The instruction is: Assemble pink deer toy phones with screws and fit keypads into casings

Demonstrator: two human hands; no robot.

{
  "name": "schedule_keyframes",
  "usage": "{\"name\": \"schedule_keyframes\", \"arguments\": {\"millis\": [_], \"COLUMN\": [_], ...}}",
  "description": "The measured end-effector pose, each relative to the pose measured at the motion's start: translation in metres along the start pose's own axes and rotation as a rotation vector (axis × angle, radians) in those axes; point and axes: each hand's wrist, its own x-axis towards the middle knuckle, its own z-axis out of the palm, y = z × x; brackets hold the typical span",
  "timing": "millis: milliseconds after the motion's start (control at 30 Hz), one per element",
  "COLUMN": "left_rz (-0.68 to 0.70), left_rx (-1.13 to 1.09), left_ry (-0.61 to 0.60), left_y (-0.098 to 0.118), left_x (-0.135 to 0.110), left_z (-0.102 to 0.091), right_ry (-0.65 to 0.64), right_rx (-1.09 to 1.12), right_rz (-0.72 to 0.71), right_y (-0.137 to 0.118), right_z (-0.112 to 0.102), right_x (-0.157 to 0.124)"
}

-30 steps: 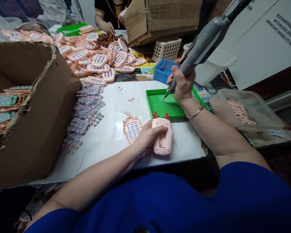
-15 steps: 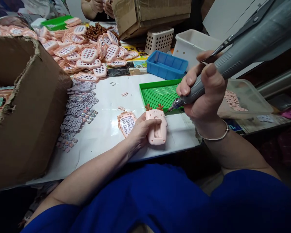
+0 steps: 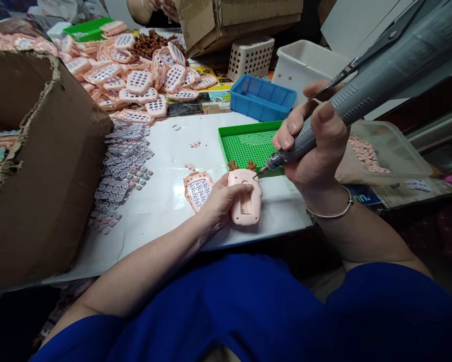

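Since the work sits near the six o'clock edge of the bench (image 3: 150, 216), the person should hold the piece level and still by hand. The driver (image 3: 384, 88) slants in from two o'clock, with the right hand (image 3: 320, 151) wrapped round its barrel. The step seems to be driving a corner screw; bringing the tool square to the casing should help the bit (image 3: 261, 172) seat. A brief, light drive would probably do, as too much turning could strip the plastic. The left hand (image 3: 221, 203) grips the toy (image 3: 254, 201) from nine o'clock, its thumb (image 3: 244, 189) laid across the back. That thumb is well placed, apart from the bit, and firm pressure there should resist the twist.

The toy is back up, its top toward twelve; whether it rests on the bench or just above is hidden. It is pale pink and smooth, with rounded shoulders. Brown antlers (image 3: 251, 165) rise at eleven and one o'clock. An oblong slot (image 3: 246, 205) runs toward six, below the thumb. Small dark holes (image 3: 256, 218) mark the corners at five and seven, and tinier dots (image 3: 244, 175) cluster under the antlers. The bit's tip is at the one o'clock corner; whether it is engaged cannot be told.
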Motion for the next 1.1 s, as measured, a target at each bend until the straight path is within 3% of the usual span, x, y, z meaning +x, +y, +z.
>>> {"name": "schedule_keyframes", "arguments": {"millis": [233,633,800,1000,1100], "left_rz": [-0.006,0.068,0.094,0.037,-0.043], "left_rx": [0.008,0.054,0.077,0.047,0.057], "left_ry": [-0.011,0.018,0.040,0.032,0.007], "left_y": [0.001,-0.003,-0.003,0.000,0.000], "left_x": [0.000,-0.005,-0.007,-0.005,-0.006], "left_z": [0.000,0.000,0.000,0.003,0.003], "right_ry": [0.049,-0.214,-0.214,-0.238,-0.130], "right_rx": [0.041,0.095,0.044,0.076,0.007], "right_rz": [0.003,-0.036,-0.018,0.045,-0.070], "right_y": [0.002,0.005,0.007,0.002,0.015], "right_z": [-0.001,0.002,0.004,0.001,-0.002], "right_x": [-0.001,-0.012,-0.016,0.007,0.029]}}
